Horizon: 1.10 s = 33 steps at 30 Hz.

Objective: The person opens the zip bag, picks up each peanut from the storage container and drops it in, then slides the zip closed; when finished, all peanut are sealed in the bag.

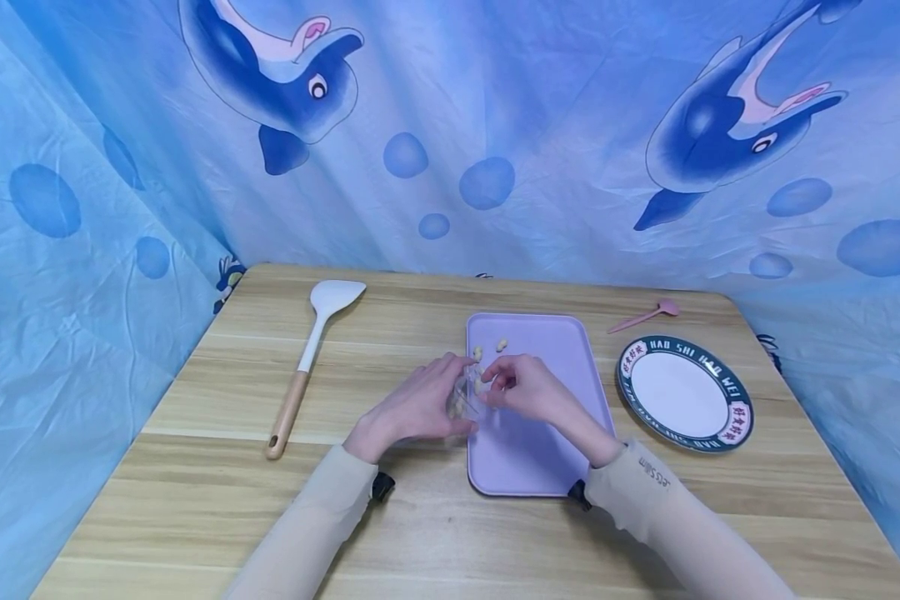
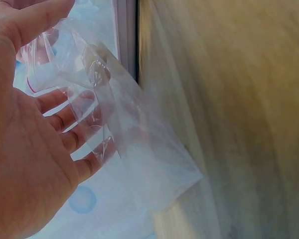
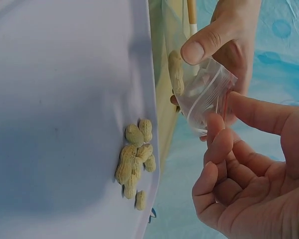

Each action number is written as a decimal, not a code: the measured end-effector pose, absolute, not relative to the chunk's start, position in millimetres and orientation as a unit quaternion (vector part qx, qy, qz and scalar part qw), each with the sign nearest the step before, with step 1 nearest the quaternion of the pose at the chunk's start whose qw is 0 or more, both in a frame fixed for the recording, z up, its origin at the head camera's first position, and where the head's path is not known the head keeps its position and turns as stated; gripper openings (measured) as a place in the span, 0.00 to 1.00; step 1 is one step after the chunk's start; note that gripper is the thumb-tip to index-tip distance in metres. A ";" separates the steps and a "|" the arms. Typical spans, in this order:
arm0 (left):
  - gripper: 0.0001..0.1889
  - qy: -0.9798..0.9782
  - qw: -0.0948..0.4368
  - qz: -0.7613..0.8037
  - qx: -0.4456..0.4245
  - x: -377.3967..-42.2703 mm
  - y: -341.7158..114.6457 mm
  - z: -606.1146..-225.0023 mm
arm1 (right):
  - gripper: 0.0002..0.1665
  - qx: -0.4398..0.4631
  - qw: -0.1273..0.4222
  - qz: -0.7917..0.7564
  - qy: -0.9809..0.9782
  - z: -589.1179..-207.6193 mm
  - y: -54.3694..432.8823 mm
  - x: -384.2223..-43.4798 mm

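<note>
A clear plastic zip bag (image 3: 204,99) hangs between my two hands over the left edge of a purple tray (image 1: 543,454). My right hand (image 1: 528,387) pinches its zip end between thumb and fingertips. My left hand (image 2: 37,134) is spread around the bag, fingers fairly straight behind the plastic and thumb on the other side. A peanut (image 3: 176,72) shows through the plastic near the left thumb. On the tray, several peanuts (image 3: 125,164) lie grouped beside its rim. From the head, the hands hide much of the bag.
A white spatula (image 1: 317,333) with a wooden handle lies on the wooden table (image 1: 217,392) to the left. To the right are a green-rimmed plate (image 1: 678,396) and a small pink spoon (image 1: 666,307). A blue dolphin-print curtain (image 1: 435,100) surrounds the table.
</note>
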<state>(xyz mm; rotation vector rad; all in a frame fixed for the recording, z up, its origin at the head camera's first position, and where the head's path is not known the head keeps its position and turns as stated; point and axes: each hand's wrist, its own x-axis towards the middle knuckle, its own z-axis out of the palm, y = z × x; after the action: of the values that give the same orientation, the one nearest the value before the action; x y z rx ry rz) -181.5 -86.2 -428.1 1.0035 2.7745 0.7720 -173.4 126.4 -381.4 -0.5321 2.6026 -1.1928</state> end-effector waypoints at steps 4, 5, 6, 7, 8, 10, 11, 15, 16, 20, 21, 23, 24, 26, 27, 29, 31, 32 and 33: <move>0.50 0.909 0.046 0.254 0.328 -181.5 -86.7 -428.0 | 0.12 -0.184 0.114 -0.408 0.887 -381.1 126.8 -173.8; 0.50 0.909 0.046 0.254 0.328 -181.4 -86.8 -427.9 | 0.12 -0.184 0.115 -0.408 0.887 -380.5 127.1 -174.0; 0.50 0.909 0.045 0.254 0.328 -181.6 -86.9 -428.1 | 0.12 -0.183 0.117 -0.408 0.887 -380.2 127.7 -174.4; 0.51 0.909 0.045 0.254 0.328 -181.7 -87.0 -428.1 | 0.13 -0.181 0.119 -0.408 0.887 -380.2 128.1 -175.0; 0.51 0.909 0.044 0.253 0.329 -181.8 -87.0 -428.1 | 0.13 -0.183 0.118 -0.407 0.887 -380.8 128.9 -176.3; 0.50 0.908 0.043 0.254 0.330 -181.8 -87.2 -428.0 | 0.14 -0.186 0.118 -0.405 0.887 -380.5 130.9 -178.5; 0.50 0.908 0.043 0.255 0.330 -181.9 -87.3 -428.0 | 0.14 -0.186 0.118 -0.402 0.889 -380.0 132.0 -179.8; 0.51 0.908 0.046 0.255 0.328 -181.6 -87.8 -427.4 | 0.14 -0.185 0.108 -0.397 0.893 -377.2 136.8 -185.8; 0.51 0.909 0.047 0.256 0.327 -181.3 -88.0 -427.2 | 0.14 -0.184 0.103 -0.396 0.894 -376.3 137.9 -187.5; 0.51 0.910 0.051 0.253 0.323 -180.8 -88.2 -426.2 | 0.12 -0.187 0.083 -0.387 0.899 -375.1 142.9 -196.7; 0.51 0.910 0.053 0.254 0.322 -180.5 -88.2 -425.9 | 0.12 -0.188 0.078 -0.382 0.901 -375.2 144.4 -199.3; 0.51 0.910 0.056 0.254 0.322 -180.1 -88.2 -425.3 | 0.13 -0.187 0.071 -0.373 0.906 -375.4 147.1 -205.1; 0.51 0.910 0.058 0.253 0.322 -179.9 -88.1 -425.1 | 0.13 -0.184 0.070 -0.368 0.909 -375.9 148.5 -208.2; 0.51 0.911 0.061 0.252 0.321 -179.7 -88.1 -424.9 | 0.15 -0.181 0.070 -0.363 0.912 -377.5 151.1 -215.1; 0.51 0.911 0.061 0.252 0.321 -179.7 -88.1 -424.9 | 0.15 -0.179 0.070 -0.361 0.912 -378.5 152.2 -218.7; 0.51 0.911 0.061 0.252 0.321 -179.7 -88.1 -425.1 | 0.16 -0.173 0.074 -0.362 0.913 -380.9 154.0 -225.8; 0.51 0.911 0.062 0.252 0.320 -179.9 -88.3 -425.4 | 0.17 -0.168 0.076 -0.360 0.914 -385.2 155.7 -233.2; 0.51 0.911 0.062 0.252 0.321 -179.9 -88.4 -425.6 | 0.17 -0.166 0.077 -0.358 0.915 -387.4 156.5 -236.7; 0.51 0.911 0.062 0.251 0.321 -179.9 -88.5 -425.7 | 0.18 -0.163 0.077 -0.355 0.917 -389.3 157.2 -239.9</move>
<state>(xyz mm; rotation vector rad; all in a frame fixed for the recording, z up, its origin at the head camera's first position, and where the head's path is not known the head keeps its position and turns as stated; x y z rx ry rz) -179.9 -88.5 -425.7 0.9712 2.7548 0.7600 -239.9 157.2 -389.3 -0.4874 2.7481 -1.0650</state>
